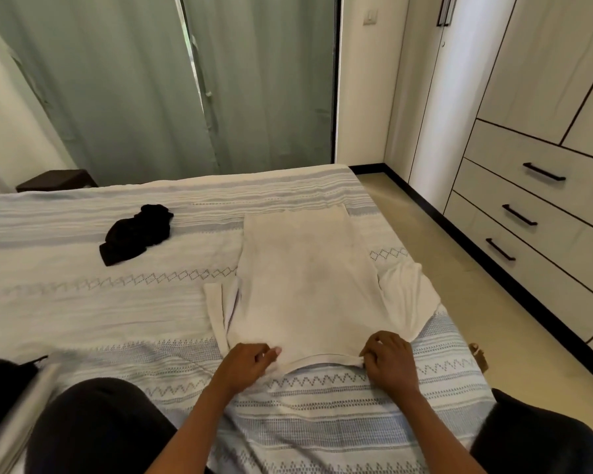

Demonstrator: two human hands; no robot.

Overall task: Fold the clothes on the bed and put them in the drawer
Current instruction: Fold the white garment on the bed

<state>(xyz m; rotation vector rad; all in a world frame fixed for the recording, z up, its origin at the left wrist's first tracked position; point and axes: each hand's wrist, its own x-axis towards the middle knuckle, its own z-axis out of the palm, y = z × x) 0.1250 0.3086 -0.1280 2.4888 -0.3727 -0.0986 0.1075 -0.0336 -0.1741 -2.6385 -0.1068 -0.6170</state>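
A wide bed covered in a white and pale-blue woven bedspread [83, 313] with zigzag and diamond bands is filling the middle and lower part of the frame, with its far edge running below sage-green curtains [134, 80] that are hanging across the upper left and centre. A dark brown stool or side table [57, 179] is peeking out at the left behind the bed. Cream wardrobe doors are rising in the upper right, and below them three cream drawers with black bar handles [528, 213] are sitting closed beside a strip of beige floor [459, 278] edged by a black skirting. A white wall switch [370, 16] is showing at the top centre. The cream short-sleeved T-shirt [305, 285] is lying flat on the right half of the bed, its long axis running from the bottom of the frame toward the top, neckline nearest the person and hem pointing at the curtains, with sleeves spreading out to either side. The left hand [250, 364] is pinching the fabric at the left of the collar, and the right hand [387, 357] is gripping the collar's right end. A crumpled black garment [137, 234] is resting well apart at the centre left. No writing or labels can be read anywhere.
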